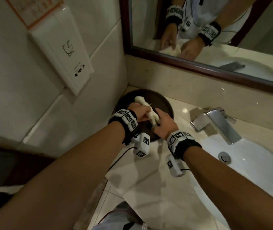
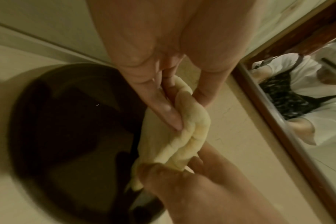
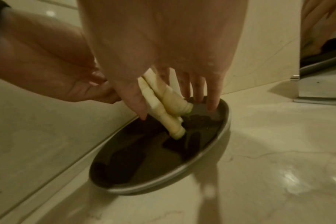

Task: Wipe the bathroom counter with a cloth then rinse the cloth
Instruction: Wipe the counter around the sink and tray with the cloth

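Note:
A white cloth (image 1: 152,116), twisted into a tight roll, hangs over a dark round tray (image 1: 164,103) in the counter's back left corner. My left hand (image 1: 144,112) pinches its upper part, and my right hand (image 1: 159,121) grips its lower part. In the left wrist view the left fingers (image 2: 163,109) press into the cloth (image 2: 184,136) while the right hand (image 2: 192,181) clasps the end below. In the right wrist view the cloth (image 3: 163,106) runs between the right thumb and fingers, its tip just above the tray (image 3: 211,160). The left hand (image 3: 67,78) sits to the left.
A chrome faucet (image 1: 218,125) and a white sink basin (image 1: 252,165) lie to the right. The pale marble counter (image 1: 157,196) shines as if wet. A framed mirror (image 1: 198,67) runs along the back, and a wall socket panel (image 1: 62,52) hangs on the left wall.

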{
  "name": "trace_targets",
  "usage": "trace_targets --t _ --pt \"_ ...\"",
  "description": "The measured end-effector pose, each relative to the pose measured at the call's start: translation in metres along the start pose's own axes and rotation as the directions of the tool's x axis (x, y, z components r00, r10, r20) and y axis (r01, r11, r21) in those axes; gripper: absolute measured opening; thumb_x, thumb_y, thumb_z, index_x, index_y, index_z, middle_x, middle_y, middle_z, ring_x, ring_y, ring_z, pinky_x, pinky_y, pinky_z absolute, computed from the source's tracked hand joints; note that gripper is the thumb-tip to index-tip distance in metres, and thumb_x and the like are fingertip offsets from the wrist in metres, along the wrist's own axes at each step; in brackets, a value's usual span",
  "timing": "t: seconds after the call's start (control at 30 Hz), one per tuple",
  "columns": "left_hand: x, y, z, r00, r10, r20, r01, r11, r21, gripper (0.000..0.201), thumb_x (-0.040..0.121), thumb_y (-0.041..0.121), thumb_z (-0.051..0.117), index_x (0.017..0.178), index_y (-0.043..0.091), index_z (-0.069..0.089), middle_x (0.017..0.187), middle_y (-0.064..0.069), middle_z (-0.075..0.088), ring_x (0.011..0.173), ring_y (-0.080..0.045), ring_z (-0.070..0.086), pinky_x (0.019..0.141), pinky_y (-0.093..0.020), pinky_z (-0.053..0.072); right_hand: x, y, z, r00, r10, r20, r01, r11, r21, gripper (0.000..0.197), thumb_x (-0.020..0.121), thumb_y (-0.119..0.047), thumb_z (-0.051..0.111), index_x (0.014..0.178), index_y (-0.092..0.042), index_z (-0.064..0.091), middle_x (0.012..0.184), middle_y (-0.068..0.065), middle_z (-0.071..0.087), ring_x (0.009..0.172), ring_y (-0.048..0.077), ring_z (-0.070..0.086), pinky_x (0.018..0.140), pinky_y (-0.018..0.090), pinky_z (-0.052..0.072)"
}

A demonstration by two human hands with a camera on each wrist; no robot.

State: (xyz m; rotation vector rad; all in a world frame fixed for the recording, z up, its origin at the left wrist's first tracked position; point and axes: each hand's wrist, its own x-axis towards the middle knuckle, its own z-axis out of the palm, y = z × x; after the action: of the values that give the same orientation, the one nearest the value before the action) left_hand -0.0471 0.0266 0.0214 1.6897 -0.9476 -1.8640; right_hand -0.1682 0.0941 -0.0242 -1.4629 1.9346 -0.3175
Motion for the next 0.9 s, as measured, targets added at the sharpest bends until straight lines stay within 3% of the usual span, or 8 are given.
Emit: trace_targets --t 0.07,0.17,0.33,0.43,0.57,0.67,0.8,0.9 --pt "-0.014 -0.001 0.005 1.000 0.007 0.023 -0.006 0.999 -0.034 0.007 0.085 -0.008 0.056 0.088 -0.002 0.060 0.089 -0.018 0.063 0.084 -0.031 0.064 0.069 -0.036 0.059 -0.010 0.002 -0.003 0.998 -0.031 -0.055 0.032 0.999 0.012 0.088 0.080 -0.025 0.069 0.153 -0.019 0.021 0.150 0.012 0.037 0.135 0.030 0.039 0.108 0.036 0.036" --pt "-0.037 -0.005 0.012 0.999 0.019 0.048 -0.015 0.996 -0.089 0.015 0.085 -0.008 0.057 0.099 -0.005 0.059 0.088 -0.019 0.062 0.078 -0.028 0.064 0.056 -0.033 0.060 -0.029 0.004 -0.006 0.989 -0.074 -0.126 0.080 0.996 0.047 0.080 0.085 -0.027 0.066 0.153 -0.021 0.023 0.147 0.012 0.043 0.132 0.029 0.045 0.105 0.035 0.038" --pt "-0.072 -0.021 0.024 0.998 0.008 0.062 -0.005 0.999 -0.039 0.010 0.085 -0.005 0.060 0.094 -0.003 0.060 0.087 -0.019 0.063 0.073 -0.026 0.064 0.046 -0.028 0.056 -0.069 0.015 -0.013 0.977 -0.094 -0.193 0.108 0.992 0.062 0.049 0.093 -0.027 0.053 0.141 -0.027 0.045 0.128 0.011 0.062 0.115 0.034 0.058 0.089 0.033 0.044" --pt "-0.081 -0.038 0.033 0.999 -0.009 0.047 0.006 0.997 0.076 0.025 0.087 0.011 0.065 0.109 0.001 0.063 0.090 -0.017 0.065 0.069 -0.024 0.064 0.053 -0.029 0.055 -0.091 0.025 -0.013 0.966 -0.117 -0.229 0.112 0.993 -0.035 0.027 0.093 -0.030 0.048 0.113 -0.021 0.064 0.099 0.013 0.071 0.094 0.036 0.063 0.071 0.032 0.041" --pt "-0.097 -0.062 0.042 0.994 -0.051 0.101 0.035 0.988 0.152 0.020 0.088 0.030 0.064 0.083 0.011 0.064 0.066 -0.006 0.061 0.057 -0.019 0.057 0.058 -0.026 0.048 -0.108 0.042 -0.019 0.951 -0.095 -0.294 0.075 0.994 -0.078 0.024 0.086 -0.030 0.043 0.095 -0.020 0.063 0.093 0.011 0.069 0.088 0.036 0.062 0.070 0.034 0.043" --pt "-0.101 -0.076 0.041 0.995 -0.063 0.079 0.040 0.961 0.274 0.020 0.093 0.026 0.058 0.078 0.012 0.057 0.059 -0.002 0.053 0.050 -0.016 0.050 0.051 -0.024 0.043 -0.116 0.052 -0.023 0.934 -0.057 -0.353 0.038 0.997 -0.060 0.025 0.088 -0.024 0.044 0.110 -0.022 0.058 0.101 0.011 0.067 0.094 0.036 0.061 0.072 0.033 0.039" --pt "-0.098 -0.097 0.021 0.999 0.021 0.034 -0.035 0.869 0.494 0.012 0.094 0.024 0.057 0.089 0.013 0.057 0.081 -0.004 0.058 0.069 -0.019 0.056 0.065 -0.030 0.047 -0.128 0.062 -0.015 0.927 -0.013 -0.375 -0.004 0.999 -0.045 0.052 0.090 -0.019 0.050 0.141 -0.024 0.044 0.132 0.010 0.057 0.114 0.034 0.056 0.090 0.037 0.044" --pt "-0.095 -0.114 -0.001 0.998 0.064 0.011 -0.057 0.769 0.637 0.014 0.093 0.026 0.058 0.095 0.013 0.059 0.090 -0.007 0.061 0.083 -0.024 0.059 0.074 -0.033 0.051 -0.137 0.061 0.015 0.987 -0.060 -0.150 0.034 0.984 -0.172 0.055 0.092 -0.030 0.052 0.145 -0.024 0.038 0.138 0.011 0.052 0.122 0.032 0.051 0.095 0.039 0.043"
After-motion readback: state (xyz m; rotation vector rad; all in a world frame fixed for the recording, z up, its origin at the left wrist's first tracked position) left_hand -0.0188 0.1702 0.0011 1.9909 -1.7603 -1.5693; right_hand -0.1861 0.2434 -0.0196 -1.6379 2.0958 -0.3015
